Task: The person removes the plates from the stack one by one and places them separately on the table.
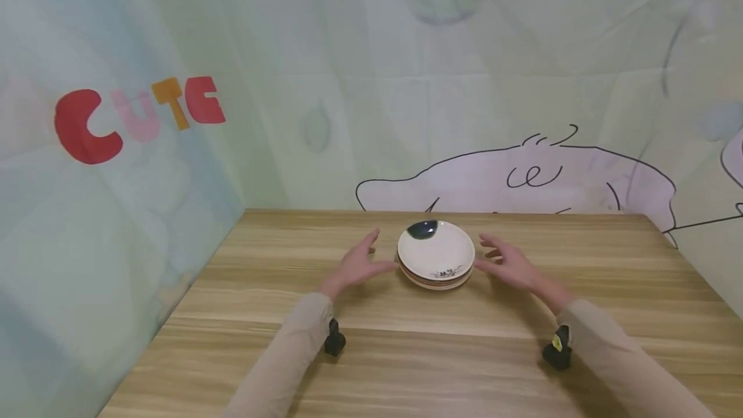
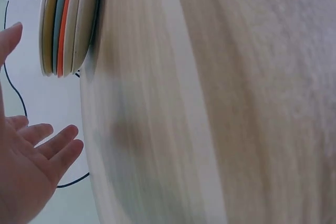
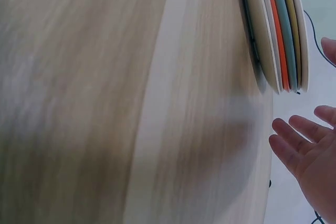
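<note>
Several plates (image 1: 436,284) sit stacked on wood tbl (image 1: 406,366), btwn L hand (image 1: 358,264) & R hand (image 1: 512,267), both splayed, grip loose; top plate (image 1: 438,254) white w/ dk patch (image 1: 422,229).

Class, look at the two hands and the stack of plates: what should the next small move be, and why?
Probably, the left hand and right hand should ease inward together to hold the stack of plates from both sides. They flank it with open fingers, and neither grips it, so even contact would likely keep it steady.
</note>
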Demonstrator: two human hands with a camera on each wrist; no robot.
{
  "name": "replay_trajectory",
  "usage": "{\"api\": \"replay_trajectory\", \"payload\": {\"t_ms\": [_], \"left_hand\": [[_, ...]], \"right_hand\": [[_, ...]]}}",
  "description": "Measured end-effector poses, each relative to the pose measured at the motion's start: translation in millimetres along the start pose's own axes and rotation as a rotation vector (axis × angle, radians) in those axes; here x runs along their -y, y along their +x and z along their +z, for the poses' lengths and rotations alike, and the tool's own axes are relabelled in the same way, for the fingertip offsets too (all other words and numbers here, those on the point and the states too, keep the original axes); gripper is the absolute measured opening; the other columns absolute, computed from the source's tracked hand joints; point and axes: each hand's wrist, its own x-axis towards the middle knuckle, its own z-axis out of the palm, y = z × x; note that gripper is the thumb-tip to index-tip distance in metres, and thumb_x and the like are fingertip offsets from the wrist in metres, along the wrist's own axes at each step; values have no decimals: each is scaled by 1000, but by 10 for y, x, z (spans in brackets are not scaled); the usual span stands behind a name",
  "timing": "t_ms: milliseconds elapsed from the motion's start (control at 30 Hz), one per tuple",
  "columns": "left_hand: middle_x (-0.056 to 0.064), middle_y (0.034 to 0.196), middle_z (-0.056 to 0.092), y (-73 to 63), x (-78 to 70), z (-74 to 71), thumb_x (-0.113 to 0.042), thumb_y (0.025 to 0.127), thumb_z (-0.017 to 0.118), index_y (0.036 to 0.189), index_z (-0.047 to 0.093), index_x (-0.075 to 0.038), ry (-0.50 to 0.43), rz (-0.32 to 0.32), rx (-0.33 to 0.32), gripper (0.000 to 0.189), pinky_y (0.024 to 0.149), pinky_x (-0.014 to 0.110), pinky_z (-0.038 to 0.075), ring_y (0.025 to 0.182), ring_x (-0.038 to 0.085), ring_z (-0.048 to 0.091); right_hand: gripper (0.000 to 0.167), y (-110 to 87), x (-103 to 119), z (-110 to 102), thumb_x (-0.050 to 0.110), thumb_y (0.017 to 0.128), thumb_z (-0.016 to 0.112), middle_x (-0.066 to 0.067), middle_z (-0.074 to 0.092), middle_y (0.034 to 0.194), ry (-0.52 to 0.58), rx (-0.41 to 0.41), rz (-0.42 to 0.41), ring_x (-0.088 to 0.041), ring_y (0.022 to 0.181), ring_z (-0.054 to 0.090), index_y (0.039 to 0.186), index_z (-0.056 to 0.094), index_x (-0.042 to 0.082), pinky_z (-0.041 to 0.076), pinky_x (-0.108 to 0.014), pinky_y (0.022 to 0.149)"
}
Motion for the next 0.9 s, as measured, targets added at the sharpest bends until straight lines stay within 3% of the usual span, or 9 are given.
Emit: {"api": "replay_trajectory", "payload": {"t_ms": [200, 467, 900], "left_hand": [[10, 146, 28, -3, -49, 60, -43, 73, 72, 145, 20, -11, -15, 3, 27, 94, 100, 46, 37, 122, 30, 43], [14, 145, 29, 54, -107, 166, -43, 74, 71, 144, 20, -7, -25, -12, 73, 94, 101, 47, 35, 124, 30, 41], [15, 142, 34, 106, -158, 274, -40, 71, 75, 143, 23, -7, -63, 11, 80, 95, 102, 44, 34, 123, 29, 43]], "right_hand": [[68, 52, -28, 70, 21, 86, 62, -34, 41, 128, 1, 5, 25, -44, 105, 51, 135, 28, -12, 47, -48, 87], [64, 146, -13, 137, 26, 82, 65, -27, 48, 124, -55, -55, 31, -37, 98, 56, 130, 40, -8, 51, -43, 79], [67, 228, 15, 215, 20, 76, 70, -24, 53, 111, -62, -70, 28, -29, 89, 55, 127, 41, -11, 52, -35, 74]]}}
